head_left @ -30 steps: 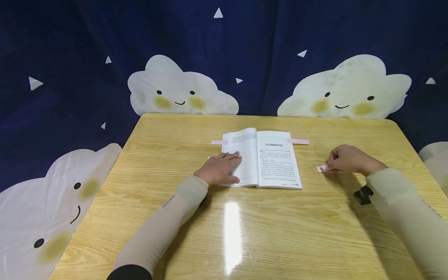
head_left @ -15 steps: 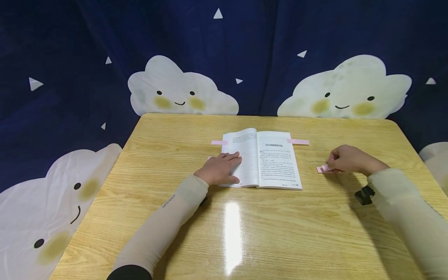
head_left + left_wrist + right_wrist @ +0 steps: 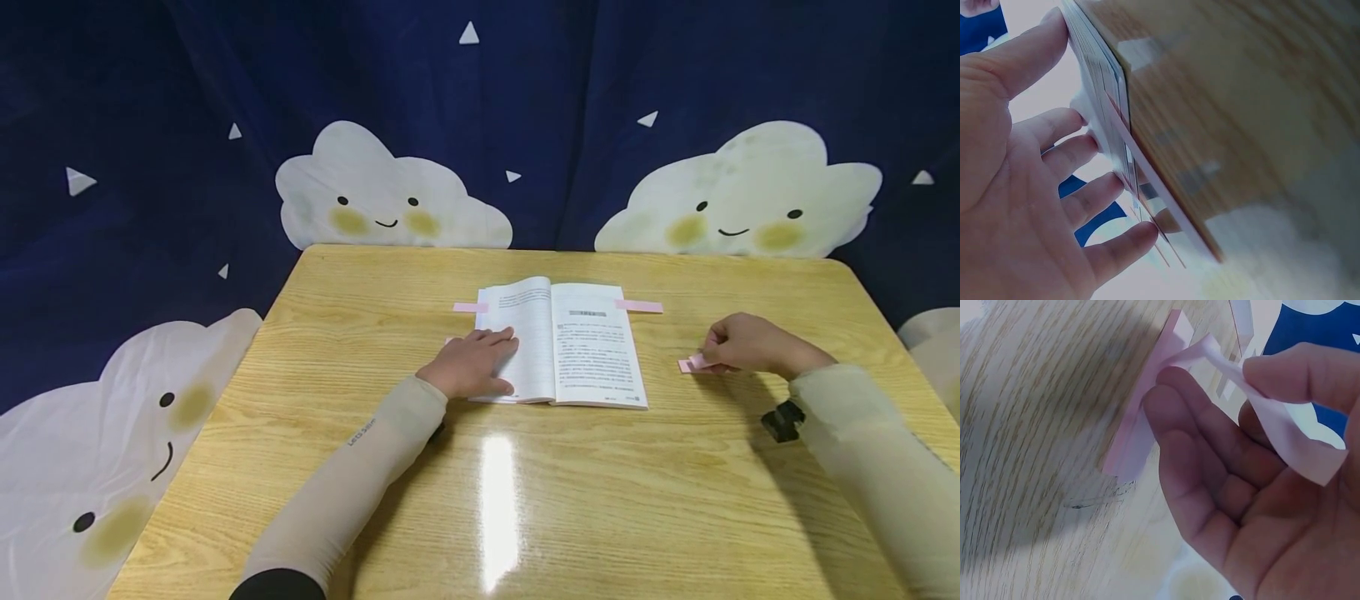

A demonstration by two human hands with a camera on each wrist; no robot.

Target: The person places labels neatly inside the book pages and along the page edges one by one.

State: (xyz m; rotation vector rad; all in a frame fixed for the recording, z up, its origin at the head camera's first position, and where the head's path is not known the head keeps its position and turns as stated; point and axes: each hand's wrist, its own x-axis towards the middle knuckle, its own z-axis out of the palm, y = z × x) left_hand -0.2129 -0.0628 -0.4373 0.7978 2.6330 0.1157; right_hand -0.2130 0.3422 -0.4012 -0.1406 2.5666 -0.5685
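Observation:
An open book (image 3: 592, 350) lies on the wooden table, printed text on both pages. My left hand (image 3: 472, 362) rests on its left page with fingers spread; in the left wrist view the fingertips (image 3: 1110, 184) touch along the page edges. To the right of the book, my right hand (image 3: 746, 343) pinches a pink sticky strip (image 3: 1291, 434) between thumb and index finger. One end of the strip is still joined to a pad of pink sticky notes (image 3: 1141, 400) on the table. The other fingers are curled against the pad.
Pink tabs stick out from the book: a left tab (image 3: 470, 307) and a right tab (image 3: 641, 307). The wooden table (image 3: 600, 508) reaches back to a dark blue curtain (image 3: 555, 100) with cloud shapes. A black device (image 3: 782, 422) is at the right wrist.
Almost nothing differs. The view has tilted very slightly, and both hands keep their places, the left on the page and the right at the pink pad.

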